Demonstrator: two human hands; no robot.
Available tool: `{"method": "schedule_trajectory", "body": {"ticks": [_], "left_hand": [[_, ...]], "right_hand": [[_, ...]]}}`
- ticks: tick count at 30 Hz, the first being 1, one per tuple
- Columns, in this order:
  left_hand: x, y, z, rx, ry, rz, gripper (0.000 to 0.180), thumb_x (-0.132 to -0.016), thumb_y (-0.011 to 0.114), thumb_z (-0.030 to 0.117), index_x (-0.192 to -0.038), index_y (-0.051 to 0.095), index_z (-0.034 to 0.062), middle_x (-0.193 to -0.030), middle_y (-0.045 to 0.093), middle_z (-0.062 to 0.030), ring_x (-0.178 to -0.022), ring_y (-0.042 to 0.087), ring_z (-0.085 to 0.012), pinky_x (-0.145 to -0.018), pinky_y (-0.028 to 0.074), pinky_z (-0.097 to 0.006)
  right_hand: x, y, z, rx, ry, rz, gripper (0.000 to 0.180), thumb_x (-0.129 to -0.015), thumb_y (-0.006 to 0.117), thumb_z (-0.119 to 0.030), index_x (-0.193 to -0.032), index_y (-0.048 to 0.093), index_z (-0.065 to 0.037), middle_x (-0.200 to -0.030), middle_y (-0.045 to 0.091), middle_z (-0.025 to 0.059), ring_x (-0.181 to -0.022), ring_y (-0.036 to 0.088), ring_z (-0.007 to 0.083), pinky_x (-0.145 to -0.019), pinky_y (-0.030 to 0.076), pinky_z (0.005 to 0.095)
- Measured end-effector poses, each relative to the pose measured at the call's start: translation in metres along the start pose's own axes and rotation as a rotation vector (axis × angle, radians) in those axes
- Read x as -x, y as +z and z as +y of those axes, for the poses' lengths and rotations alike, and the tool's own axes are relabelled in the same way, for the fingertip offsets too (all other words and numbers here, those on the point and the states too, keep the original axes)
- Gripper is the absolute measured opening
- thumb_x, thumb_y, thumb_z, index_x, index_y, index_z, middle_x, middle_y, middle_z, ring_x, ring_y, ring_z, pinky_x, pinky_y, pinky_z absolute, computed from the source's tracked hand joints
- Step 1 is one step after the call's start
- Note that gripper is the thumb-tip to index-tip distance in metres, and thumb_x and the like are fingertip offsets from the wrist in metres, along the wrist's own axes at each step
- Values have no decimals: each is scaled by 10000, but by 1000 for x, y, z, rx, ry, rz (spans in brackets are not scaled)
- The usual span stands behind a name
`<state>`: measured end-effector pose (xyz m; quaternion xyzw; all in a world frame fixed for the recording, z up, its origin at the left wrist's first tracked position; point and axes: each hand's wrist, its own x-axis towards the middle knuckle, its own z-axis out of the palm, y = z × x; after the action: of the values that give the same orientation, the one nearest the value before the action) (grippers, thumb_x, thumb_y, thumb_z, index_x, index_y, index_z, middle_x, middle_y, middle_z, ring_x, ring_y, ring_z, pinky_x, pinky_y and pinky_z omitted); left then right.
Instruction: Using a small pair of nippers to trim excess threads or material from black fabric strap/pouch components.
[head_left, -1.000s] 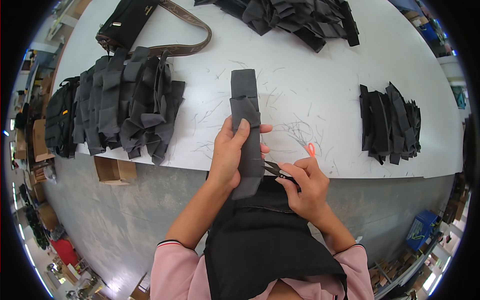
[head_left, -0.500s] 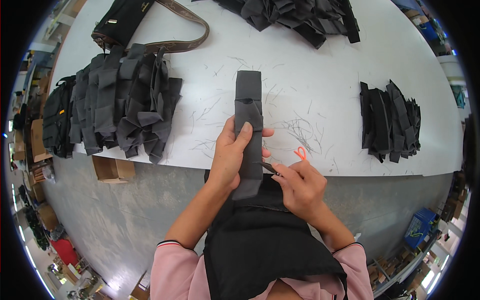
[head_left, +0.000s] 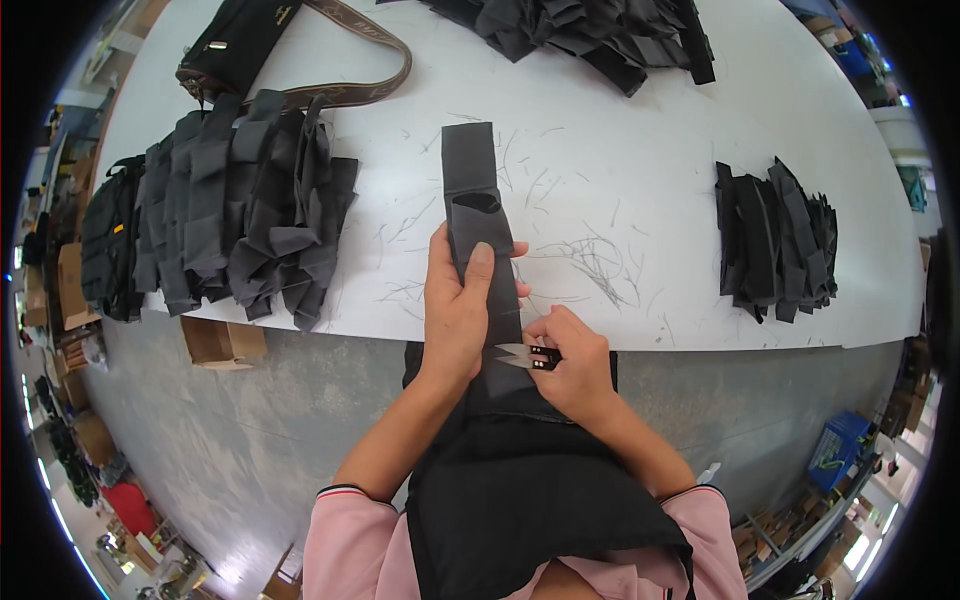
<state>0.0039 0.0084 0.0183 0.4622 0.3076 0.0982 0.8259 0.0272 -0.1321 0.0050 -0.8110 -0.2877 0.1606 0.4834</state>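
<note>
The left hand (head_left: 458, 310) is closed around a long, flat strip of dark grey fabric (head_left: 478, 225), thumb pressed on its upper face and fingertips showing past its right edge. The strip passes lengthwise through this grip: its upper part, with a gaping fold, reaches beyond the hand above the table, and its lower end points toward the black cloth apron (head_left: 540, 490). The right hand (head_left: 572, 365) grips small thread snips with black handles and silver blades (head_left: 543, 357); the blades point left over the strip's lower part, just beside the left hand's heel. Whether they touch the fabric, I cannot tell.

Beyond the hands, dark thread scraps (head_left: 600, 270) litter the smooth white tabletop (head_left: 650, 150). Piles of similar dark fabric pieces lie to the left (head_left: 240, 210), right (head_left: 775, 240) and far side (head_left: 590, 35).
</note>
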Motion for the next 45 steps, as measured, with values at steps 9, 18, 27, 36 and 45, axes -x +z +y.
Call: {"method": "schedule_trajectory", "body": {"ticks": [9,18,27,36,45], "left_hand": [[-3,4,-1,44,7,5,338,-976,447,222,-1250,342,54,-1002,615,-143,-658,587,-126,-550,507,-258],[0,-11,0,22,90,-72,275,-974,450,204,-1188,383,46,-926,634,-148,-598,583,-124,-531,495,-251],[0,-13,1,104,117,-42,251,-980,431,218,-1162,382,53,-978,619,-169,-642,596,-136,-585,509,-267],[8,-10,10,148,-15,-101,283,-983,405,270,-1195,370,87,-1006,610,-152,-706,604,-145,-651,518,-277],[13,-13,13,210,-70,-182,331,-981,397,313,-1220,340,90,-1048,583,-158,-774,605,-160,-683,528,-314]], "right_hand": [[8,6,6,-654,413,223,75,-823,571,4,-776,517,-16,-679,471,-21,-549,407,57,-486,333,212],[-3,-45,3,-1347,486,346,254,-861,493,-35,-667,357,-124,-609,341,-63,-417,264,33,-424,209,226],[6,-29,7,-334,358,26,123,-821,665,-71,-920,636,-4,-727,522,-15,-606,433,54,-562,363,204],[-3,-24,-22,111,-163,99,321,-671,738,-57,-950,582,-76,-796,518,44,-565,526,180,-467,405,287],[-10,-27,-19,314,-373,-35,321,-611,761,-52,-903,628,-59,-720,464,66,-542,489,200,-475,410,297]]}}
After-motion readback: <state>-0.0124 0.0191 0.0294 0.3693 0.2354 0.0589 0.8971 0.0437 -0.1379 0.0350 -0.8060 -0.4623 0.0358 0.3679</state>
